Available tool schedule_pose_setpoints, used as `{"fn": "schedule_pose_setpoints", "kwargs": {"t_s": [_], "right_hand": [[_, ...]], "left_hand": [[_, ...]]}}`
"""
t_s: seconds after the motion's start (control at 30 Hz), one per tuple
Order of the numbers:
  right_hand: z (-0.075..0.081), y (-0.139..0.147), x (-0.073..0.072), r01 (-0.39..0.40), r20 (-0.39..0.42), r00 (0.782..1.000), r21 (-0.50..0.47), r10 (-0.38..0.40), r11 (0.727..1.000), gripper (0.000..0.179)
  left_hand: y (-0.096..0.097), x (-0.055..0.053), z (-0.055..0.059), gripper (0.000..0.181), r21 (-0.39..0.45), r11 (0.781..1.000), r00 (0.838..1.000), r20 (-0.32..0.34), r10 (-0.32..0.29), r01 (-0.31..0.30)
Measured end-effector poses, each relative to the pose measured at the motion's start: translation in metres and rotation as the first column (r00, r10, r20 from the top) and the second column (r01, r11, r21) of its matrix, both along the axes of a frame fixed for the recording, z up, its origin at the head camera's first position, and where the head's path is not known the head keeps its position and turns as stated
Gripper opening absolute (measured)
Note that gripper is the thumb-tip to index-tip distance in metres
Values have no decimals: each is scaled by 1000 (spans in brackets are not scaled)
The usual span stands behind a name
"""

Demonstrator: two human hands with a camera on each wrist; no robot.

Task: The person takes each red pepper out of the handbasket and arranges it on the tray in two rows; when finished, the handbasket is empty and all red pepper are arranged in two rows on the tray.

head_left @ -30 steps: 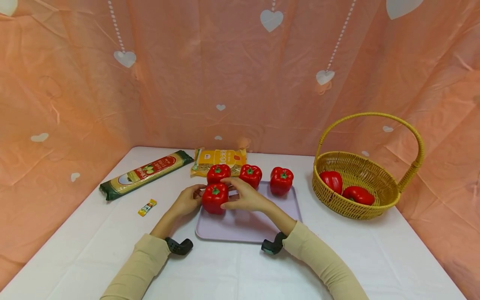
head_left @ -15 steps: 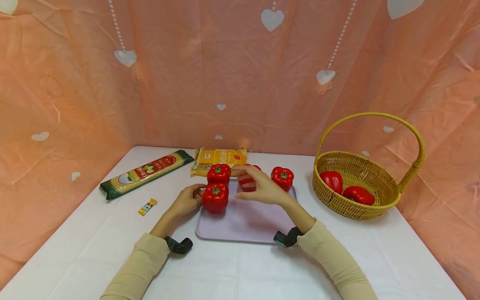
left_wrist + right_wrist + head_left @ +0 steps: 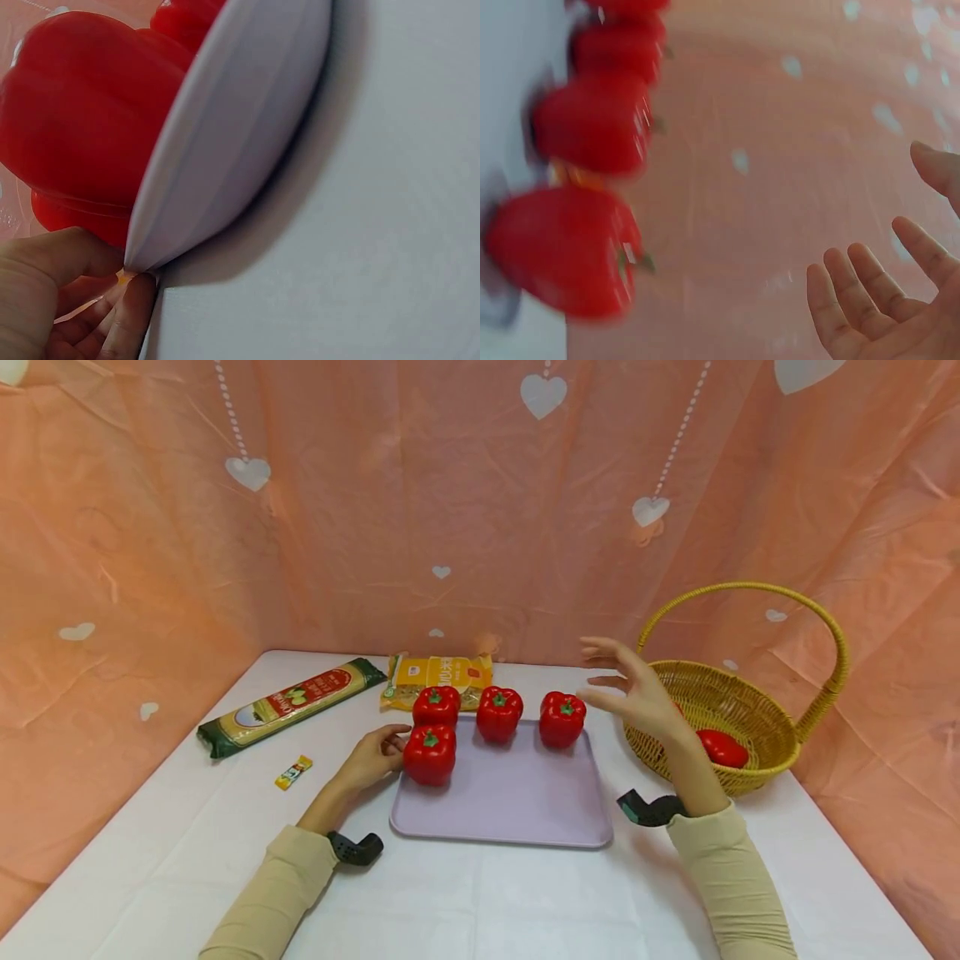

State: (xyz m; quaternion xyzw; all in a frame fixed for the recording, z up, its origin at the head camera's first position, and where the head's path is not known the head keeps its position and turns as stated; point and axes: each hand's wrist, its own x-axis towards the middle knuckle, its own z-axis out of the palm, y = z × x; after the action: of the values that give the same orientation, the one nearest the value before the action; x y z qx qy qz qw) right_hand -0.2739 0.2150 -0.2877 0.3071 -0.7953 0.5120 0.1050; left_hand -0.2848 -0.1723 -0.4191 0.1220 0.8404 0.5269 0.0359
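Observation:
Several red bell peppers with green stems stand along the lavender tray [image 3: 502,818]. One [image 3: 430,754] is at its left side, with another pepper [image 3: 437,706] just behind; the middle pepper [image 3: 498,714] and right pepper [image 3: 562,720] stand near its back edge. My left hand [image 3: 375,756] is at the tray's left edge beside the front pepper; in the left wrist view its thumb and fingers [image 3: 90,251] pinch the rim. My right hand [image 3: 637,689] is raised between the tray and the wicker basket [image 3: 742,782], fingers spread and holding nothing.
In the basket lies a red pepper [image 3: 722,748]; another is mostly hidden behind my right forearm. A tall handle [image 3: 842,660] arches over the basket. A yellow grain bag [image 3: 450,672], a long noodle packet [image 3: 292,706] and a small sachet [image 3: 293,772] lie behind and left of the tray.
My right hand has let go of the front left pepper and moved right across the tray toward the basket. The left hand stays at the tray's left edge.

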Motion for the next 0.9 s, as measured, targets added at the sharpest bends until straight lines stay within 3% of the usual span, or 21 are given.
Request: {"fn": "schedule_pose_setpoints", "kwargs": {"t_s": [0.17, 0.2, 0.43, 0.7, 0.9], "right_hand": [[13, 46, -4, 95, 3, 995, -18, -95, 995, 62], [15, 54, -4, 120, 16, 993, -3, -120, 993, 61], [19, 103, -14, 237, 125, 958, 159, -258, 958, 54], [16, 137, -24, 218, 247, 923, 299, -296, 929, 57], [7, 151, -34, 139, 322, 906, 388, -276, 911, 65]], "left_hand": [[0, -1, 2, 49, 10, 1000, 1000, -3, 15, -15], [-1, -4, -2, 50, 10, 1000, 1000, -1, 22, -22], [1, -4, 0, 47, -16, 999, 999, 36, 41, -40], [0, -4, 0, 46, -31, 999, 995, 86, 44, -41], [0, -4, -2, 46, -36, 998, 994, 93, 50, -47]]}}
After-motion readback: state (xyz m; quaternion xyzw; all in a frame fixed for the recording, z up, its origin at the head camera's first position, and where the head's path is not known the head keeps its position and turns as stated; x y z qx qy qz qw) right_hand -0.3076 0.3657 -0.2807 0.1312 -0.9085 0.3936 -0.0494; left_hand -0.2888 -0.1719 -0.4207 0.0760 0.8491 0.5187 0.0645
